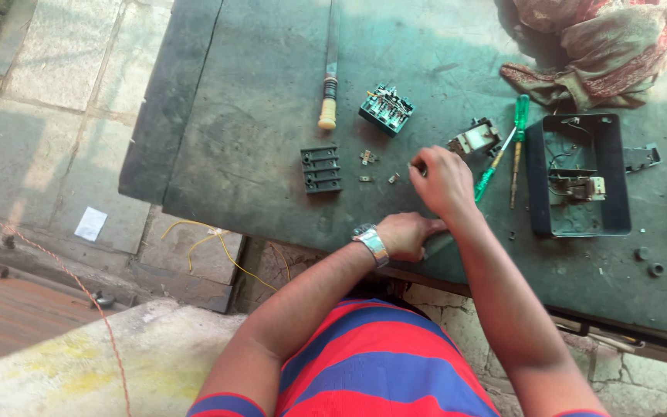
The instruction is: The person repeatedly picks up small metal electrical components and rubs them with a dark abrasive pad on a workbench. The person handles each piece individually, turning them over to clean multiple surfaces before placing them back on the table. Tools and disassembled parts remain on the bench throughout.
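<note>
While the right hand (443, 181) pinches a tiny metal part just left of the open black plastic housing (578, 176), the left hand (409, 234) rests curled, empty, so disassembly looks far along with a black ribbed terminal block (321, 169) farther left.

We look steeply down from our head, close over the table (272, 154), its near edge and the floor (63, 85) at left.

**Packages, Labels, Signs and Screens**

One candidate item is showing: a small white rectangular paper slip (90, 224) is lying on the stone paving, left of the workbench (256, 131). Any print on it is not resolving. No screens or signs are appearing.
</note>
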